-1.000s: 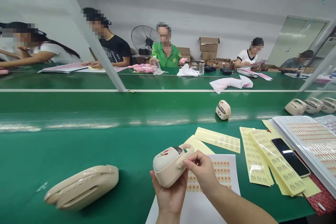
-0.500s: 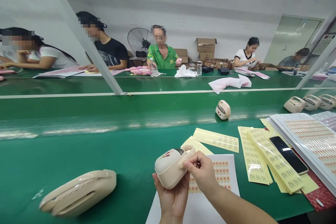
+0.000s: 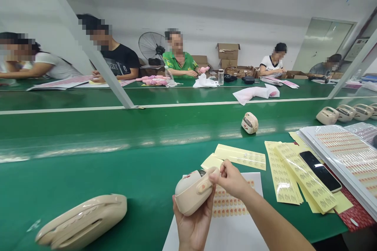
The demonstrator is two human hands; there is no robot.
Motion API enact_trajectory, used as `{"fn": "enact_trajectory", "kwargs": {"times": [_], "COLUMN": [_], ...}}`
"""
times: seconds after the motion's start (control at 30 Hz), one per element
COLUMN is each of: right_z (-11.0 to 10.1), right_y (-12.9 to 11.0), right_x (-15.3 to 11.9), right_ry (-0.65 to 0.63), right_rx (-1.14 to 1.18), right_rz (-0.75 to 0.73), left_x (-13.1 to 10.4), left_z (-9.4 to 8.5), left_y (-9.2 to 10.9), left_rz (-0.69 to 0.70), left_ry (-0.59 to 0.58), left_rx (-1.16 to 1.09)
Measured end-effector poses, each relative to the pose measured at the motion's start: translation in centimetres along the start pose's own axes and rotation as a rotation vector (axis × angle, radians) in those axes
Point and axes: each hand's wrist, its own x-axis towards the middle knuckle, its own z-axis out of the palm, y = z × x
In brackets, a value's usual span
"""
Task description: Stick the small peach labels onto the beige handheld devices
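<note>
A small cream device (image 3: pixel 193 193) with a white dome, a red print and a loop handle rests tilted in my left hand (image 3: pixel 194 219), whose fingers wrap its underside. My right hand (image 3: pixel 231 180) pinches at the handle's right end, thumb on the handle. On the handle's side joint shows an oval sticker with a small orange mark. Beneath my hands lies a white sheet (image 3: pixel 235 231) with rows of small orange and yellow stickers, partly hidden by my hands and forearm.
A larger cream device (image 3: pixel 82 223) lies at front left. Yellow label sheets (image 3: pixel 287 172), a phone (image 3: pixel 320 171) and stacked sticker sheets (image 3: pixel 338 157) are at right. One small device (image 3: pixel 249 122) stands beyond; several more line the far right. People sit across the bench.
The device has turned slightly in my left hand, and its side sticker now shows. My right hand has shifted up along the handle. The whole view has moved a little.
</note>
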Motion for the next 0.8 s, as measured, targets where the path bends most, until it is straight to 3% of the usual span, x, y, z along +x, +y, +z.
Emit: {"fn": "enact_trajectory", "kwargs": {"times": [0.13, 0.23, 0.4, 0.53, 0.63, 0.8], "right_z": [-1.5, -3.0, -4.0, -3.3, -2.1, 0.6], "right_y": [1.0, 0.8, -1.2, -2.2, -2.0, -0.4], "right_x": [1.1, 1.0, -0.5, -2.2, -3.3, -4.0], "right_ry": [0.037, 0.102, -0.007, -0.012, 0.091, 0.27], "right_rx": [0.136, 0.197, 0.204, 0.101, -0.125, -0.392], "right_rz": [-0.029, -0.14, -0.23, -0.381, -0.56, -0.866], "left_x": [-0.4, -0.4, -0.2, -0.2, -0.1, 0.2], "left_z": [-0.1, 0.1, 0.1, 0.8, 1.9, 3.1], "left_y": [0.2, 0.4, 0.9, 1.2, 1.2, 1.0], "left_rz": [-0.034, -0.047, -0.023, -0.024, -0.08, -0.087], "left_ry": [0.02, -0.087, -0.244, -0.21, -0.154, -0.19], "left_rx": [0.016, 0.022, 0.082, 0.098, 0.098, 0.051]}}
